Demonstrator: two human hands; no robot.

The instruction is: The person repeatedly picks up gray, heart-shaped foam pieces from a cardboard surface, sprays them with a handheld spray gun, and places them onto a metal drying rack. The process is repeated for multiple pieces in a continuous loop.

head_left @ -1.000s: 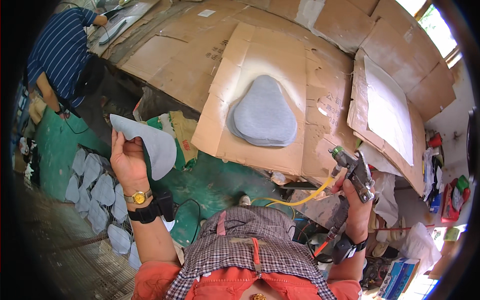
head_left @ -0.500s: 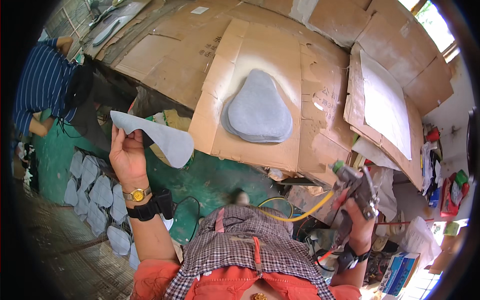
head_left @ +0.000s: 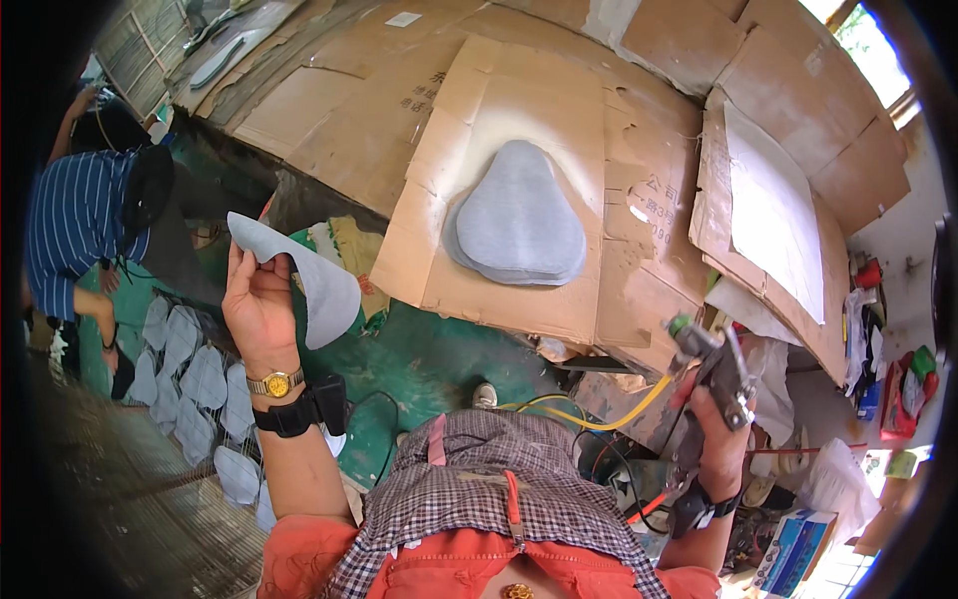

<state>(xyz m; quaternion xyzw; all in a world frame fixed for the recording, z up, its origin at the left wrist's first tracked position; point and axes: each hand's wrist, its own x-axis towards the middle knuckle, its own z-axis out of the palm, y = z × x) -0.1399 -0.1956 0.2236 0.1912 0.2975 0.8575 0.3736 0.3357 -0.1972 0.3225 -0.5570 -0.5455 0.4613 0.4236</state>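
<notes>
Between the thumb and fingers of my left hand [head_left: 261, 311] hangs a thin grey sheet piece [head_left: 324, 290], curled along its length. Its rounded free end points to the right, off the table's near edge. My right hand [head_left: 714, 424] grips a metal spray gun [head_left: 720, 371] on the right, with a yellow hose [head_left: 624, 417] joined to it. Out in front, a stack of grey rounded-triangle pieces [head_left: 519, 212] lies on a cardboard sheet [head_left: 439, 265], its top edges a little out of line. Pale overspray rings the stack. Neither hand touches it.
Several grey pieces [head_left: 195, 429] lie spread on a mesh rack at the left. Beyond it a person in a striped shirt [head_left: 85, 220] bends down. A white sheet [head_left: 773, 200] on cardboard leans at the right, above bags and boxes [head_left: 795, 552].
The grey piece in my left hand has curled more, and its free end has swung down and left. The person at the left has bent lower, an arm reaching towards the floor.
</notes>
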